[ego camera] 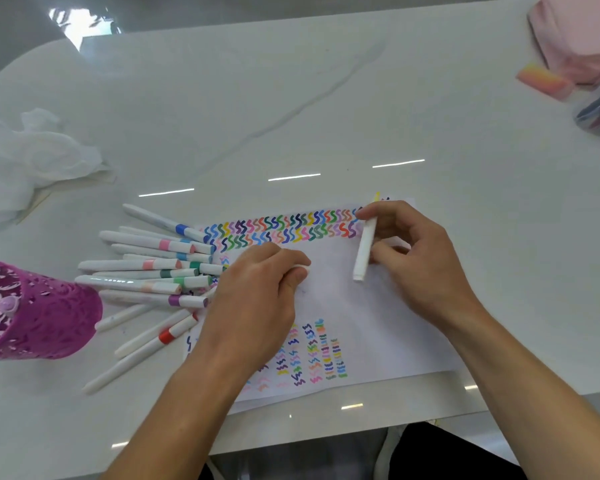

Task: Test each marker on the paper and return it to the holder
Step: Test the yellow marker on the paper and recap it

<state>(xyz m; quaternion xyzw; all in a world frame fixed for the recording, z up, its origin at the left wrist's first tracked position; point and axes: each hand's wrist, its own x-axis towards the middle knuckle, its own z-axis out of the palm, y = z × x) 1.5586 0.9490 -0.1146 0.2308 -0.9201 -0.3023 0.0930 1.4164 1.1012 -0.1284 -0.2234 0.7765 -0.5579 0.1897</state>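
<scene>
At the upper right corner of the paper (378, 323), my right hand (420, 261) pinches the marker (364, 251) near its yellow tip. Thumb and forefinger are closed on the barrel, and the other fingers are curled beneath. It should be a light, stiff plastic stick, smooth and apt to slip or roll, so I'd grip close to the tip for control. My left hand (253, 299) rests mid-sheet, fingers curled round a small white piece (302, 269) — likely the cap. Loose markers (146, 271) lie fanned at centre left. Just beside them, at the left edge, is the purple holder (39, 313) — upright or tipped, I cannot tell. It looks light, so I'd steady it when dropping markers in.
</scene>
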